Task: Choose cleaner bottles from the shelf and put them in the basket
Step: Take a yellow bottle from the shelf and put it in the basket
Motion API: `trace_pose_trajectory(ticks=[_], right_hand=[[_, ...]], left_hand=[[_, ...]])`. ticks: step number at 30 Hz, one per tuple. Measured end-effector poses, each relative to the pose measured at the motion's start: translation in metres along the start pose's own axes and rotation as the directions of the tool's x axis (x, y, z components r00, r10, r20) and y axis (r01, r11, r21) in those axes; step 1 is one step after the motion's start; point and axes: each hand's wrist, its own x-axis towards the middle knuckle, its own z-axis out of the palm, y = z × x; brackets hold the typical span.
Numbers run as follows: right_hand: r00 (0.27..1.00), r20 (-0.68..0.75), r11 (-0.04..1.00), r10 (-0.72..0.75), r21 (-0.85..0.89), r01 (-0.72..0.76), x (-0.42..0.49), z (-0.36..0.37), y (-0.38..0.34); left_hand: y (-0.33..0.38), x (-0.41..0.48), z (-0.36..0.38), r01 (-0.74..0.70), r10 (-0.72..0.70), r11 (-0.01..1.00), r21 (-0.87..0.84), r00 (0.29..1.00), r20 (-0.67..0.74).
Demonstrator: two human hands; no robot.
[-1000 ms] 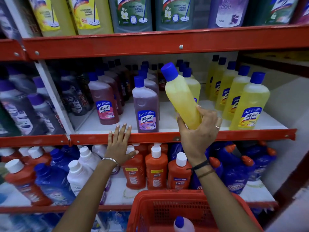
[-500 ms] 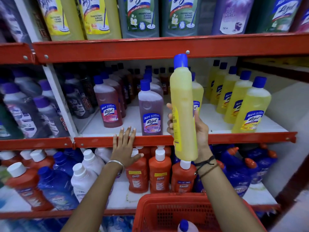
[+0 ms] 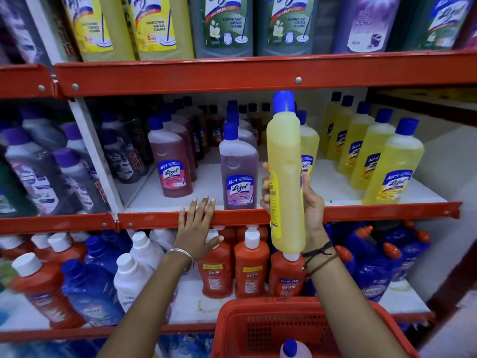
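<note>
My right hand point(image 3: 311, 205) grips a yellow cleaner bottle point(image 3: 285, 177) with a blue cap, held upright in front of the middle shelf. My left hand point(image 3: 196, 228) rests flat, fingers spread, on the red front edge of the middle shelf point(image 3: 154, 220), holding nothing. The red plastic basket point(image 3: 258, 329) sits low in front of me under my right forearm. The blue cap and white shoulder of a bottle point(image 3: 293, 348) show inside it.
The middle shelf carries a purple Lizol bottle point(image 3: 238, 171), a pink one point(image 3: 171, 161) and a row of yellow ones point(image 3: 392, 164). Orange Bactin bottles point(image 3: 251, 270), white and blue bottles fill the lower shelf. Large bottles stand on the top shelf point(image 3: 258, 73).
My right hand has pulled the yellow bottle off the shelf and turned it from tilted to upright. The left hand has stayed on the shelf edge.
</note>
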Motion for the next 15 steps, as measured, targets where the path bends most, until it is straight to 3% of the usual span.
trace_pose_trajectory(ticks=[1, 4, 7, 9, 11, 13, 15], right_hand=[[1.000, -0.017, 1.000, -0.002, 0.023, 0.002, -0.003, 0.003, -0.002], [0.996, -0.051, 0.989, -0.068, -0.138, 0.061, -0.016, 0.000, -0.010], [0.994, -0.065, 0.952, -0.091, -0.299, 0.068, -0.039, -0.004, -0.015], [0.991, -0.084, 0.908, -0.103, -0.415, 0.059, -0.056, -0.008, -0.015], [0.992, -0.078, 0.866, -0.096, -0.498, 0.045, -0.074, -0.019, -0.012], [0.994, -0.085, 0.825, -0.066, -0.565, 0.006, -0.093, -0.030, -0.008], [0.995, -0.093, 0.798, -0.022, -0.602, -0.038, -0.113, -0.041, -0.004]], left_hand=[[-0.001, 0.000, -0.003, -0.019, 0.019, 1.000, 0.003, 1.000, 0.004], [0.001, -0.002, -0.014, -0.029, 0.030, 0.999, -0.042, 0.999, 0.030], [0.023, -0.008, -0.028, -0.030, 0.031, 0.965, -0.261, 1.000, -0.001], [0.050, -0.012, -0.043, -0.081, 0.073, 0.842, -0.534, 0.997, -0.035], [0.083, -0.015, -0.057, -0.084, 0.080, 0.656, -0.750, 0.996, -0.042], [0.116, -0.023, -0.069, -0.070, 0.074, 0.491, -0.868, 0.997, -0.038], [0.146, -0.032, -0.070, -0.076, 0.097, 0.395, -0.915, 0.994, -0.041]])
